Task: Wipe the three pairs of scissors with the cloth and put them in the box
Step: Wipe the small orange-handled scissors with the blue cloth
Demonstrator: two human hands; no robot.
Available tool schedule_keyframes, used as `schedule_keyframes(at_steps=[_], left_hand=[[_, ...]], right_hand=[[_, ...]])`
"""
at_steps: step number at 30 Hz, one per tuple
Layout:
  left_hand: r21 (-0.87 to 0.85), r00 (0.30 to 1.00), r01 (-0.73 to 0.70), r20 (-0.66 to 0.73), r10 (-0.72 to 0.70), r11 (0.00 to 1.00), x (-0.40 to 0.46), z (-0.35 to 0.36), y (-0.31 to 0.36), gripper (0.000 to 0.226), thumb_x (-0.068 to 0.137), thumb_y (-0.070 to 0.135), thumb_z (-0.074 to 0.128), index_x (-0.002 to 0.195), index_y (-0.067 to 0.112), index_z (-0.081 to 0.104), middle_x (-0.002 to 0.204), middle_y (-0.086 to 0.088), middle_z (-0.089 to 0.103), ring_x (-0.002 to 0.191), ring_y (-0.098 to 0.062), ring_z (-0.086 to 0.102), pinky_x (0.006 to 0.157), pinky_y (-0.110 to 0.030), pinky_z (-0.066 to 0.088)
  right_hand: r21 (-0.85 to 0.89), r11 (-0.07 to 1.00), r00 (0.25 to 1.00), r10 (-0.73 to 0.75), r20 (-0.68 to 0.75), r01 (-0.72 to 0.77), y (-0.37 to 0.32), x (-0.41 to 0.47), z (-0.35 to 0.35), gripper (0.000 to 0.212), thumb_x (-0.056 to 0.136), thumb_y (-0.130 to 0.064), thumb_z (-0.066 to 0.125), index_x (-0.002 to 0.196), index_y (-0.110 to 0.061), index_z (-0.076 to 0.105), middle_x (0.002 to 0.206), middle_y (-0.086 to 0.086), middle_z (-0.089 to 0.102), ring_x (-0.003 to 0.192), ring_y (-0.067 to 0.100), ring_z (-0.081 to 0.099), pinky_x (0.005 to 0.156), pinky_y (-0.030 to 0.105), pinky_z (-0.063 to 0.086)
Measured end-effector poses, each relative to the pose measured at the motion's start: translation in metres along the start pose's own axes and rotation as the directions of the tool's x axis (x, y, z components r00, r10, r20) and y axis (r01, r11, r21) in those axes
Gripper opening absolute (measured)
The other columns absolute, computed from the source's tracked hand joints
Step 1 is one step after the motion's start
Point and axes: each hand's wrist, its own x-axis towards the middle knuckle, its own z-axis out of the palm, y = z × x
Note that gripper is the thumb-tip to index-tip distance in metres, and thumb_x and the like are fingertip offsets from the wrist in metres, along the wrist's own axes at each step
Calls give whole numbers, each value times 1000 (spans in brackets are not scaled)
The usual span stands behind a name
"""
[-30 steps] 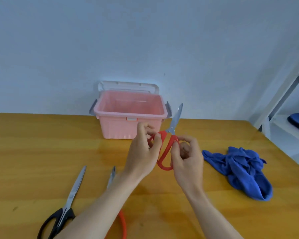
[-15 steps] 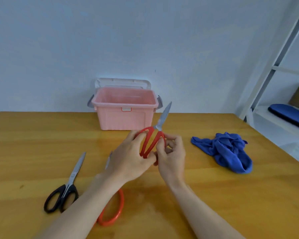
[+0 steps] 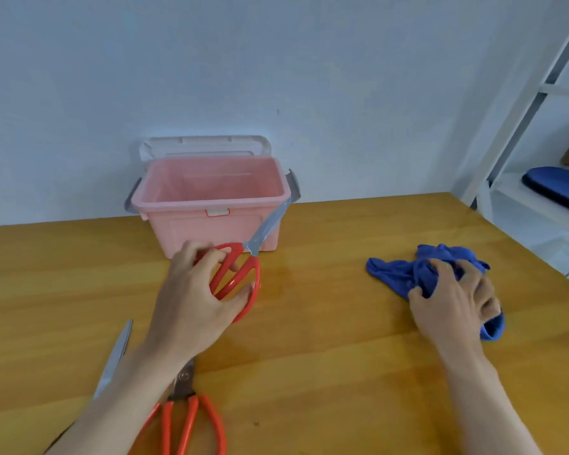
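Nowhere is any writing legible. Before the pink box (image 3: 211,198) on the wooden table (image 3: 326,372), the left hand (image 3: 194,297) grips red scissors (image 3: 240,277); right of the box, the right hand (image 3: 454,307) clutches the blue cloth (image 3: 404,274).

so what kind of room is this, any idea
Probably a home room or small workroom: a wooden table against a plain pale wall, with a white shelving frame at the right.

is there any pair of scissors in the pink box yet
No, the pink box looks empty inside; one pair of red scissors is in the left hand and the others lie on the table.
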Motion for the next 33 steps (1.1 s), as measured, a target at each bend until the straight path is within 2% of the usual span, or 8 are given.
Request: schedule_keyframes(at_steps=[3, 7, 12, 20, 25, 28, 31, 33], left_hand=[[-14, 1000, -8, 13, 8, 1000, -1, 0, 3, 46, 68, 62, 74, 94, 25, 64, 106, 14, 43, 101, -9, 50, 83, -25, 45], [11, 999, -26, 46, 25, 1000, -2, 5, 8, 62, 65, 78, 60, 97, 24, 65, 105, 16, 41, 100, -10, 50, 83, -30, 49], [56, 995, -42, 97, 37, 998, -9, -5, 19, 76, 64, 80, 63, 111, 21, 63, 109, 15, 39, 102, -9, 46, 83, -26, 46], [156, 984, 15, 174, -43, 988, -34, -28, 12, 80, 63, 70, 72, 121, 17, 59, 117, 11, 39, 97, -14, 53, 81, -27, 45], [151, 970, 54, 227, -88, 987, -35, -40, 7, 79, 62, 78, 65, 115, 20, 59, 111, 19, 34, 74, -4, 56, 59, -16, 37], [131, 973, 70, 210, -97, 989, -47, -43, 8, 82, 58, 82, 62, 114, 21, 60, 112, 24, 34, 79, -3, 58, 67, -22, 45], [166, 974, 68, 202, -101, 984, -60, -42, 10, 83, 54, 87, 59, 112, 27, 59, 111, 27, 30, 75, -2, 59, 67, -27, 48], [198, 973, 65, 206, -106, 978, -64, -38, 9, 107, 42, 91, 60, 123, 22, 50, 121, 23, 26, 96, -6, 59, 78, -28, 49]], right_hand=[[-31, 999, 994, 15, 111, -12, 1, 4, 2, 48, 90, -8, 59, 137, -13, 49, 138, 16, 46, 122, 39, 42, 97, 51, 38], [249, 954, 976, -196, 98, 167, -23, -7, 8, 33, 91, -12, 64, 124, -12, 61, 116, 5, 64, 108, 26, 59, 83, 31, 43], [548, 816, 954, -282, 98, 185, -55, -37, 4, 8, 92, -18, 67, 97, -21, 61, 87, -17, 60, 80, -2, 56, 63, 11, 41], [748, 657, 940, -307, 146, 98, -101, -54, -14, 26, 90, -24, 64, 77, -2, 59, 66, 0, 54, 57, 8, 48, 50, 15, 37], [856, 516, 959, -253, 125, 24, -132, -65, -12, 32, 82, -39, 67, 66, -13, 59, 79, 15, 54, 76, 22, 54, 77, 37, 49], [895, 445, 935, -308, 175, -21, -128, -95, -2, 29, 92, -32, 64, 80, -6, 60, 76, 13, 56, 75, 21, 56, 88, 45, 50], [920, 324, 876, -349, 333, -221, -122, -112, 5, 31, 100, -30, 56, 99, 1, 59, 86, 11, 65, 87, 21, 66, 95, 47, 50], [912, 289, 844, -371, 387, -291, -123, -116, 3, 34, 102, -33, 51, 110, -2, 61, 95, 14, 70, 96, 24, 69, 101, 49, 48]])
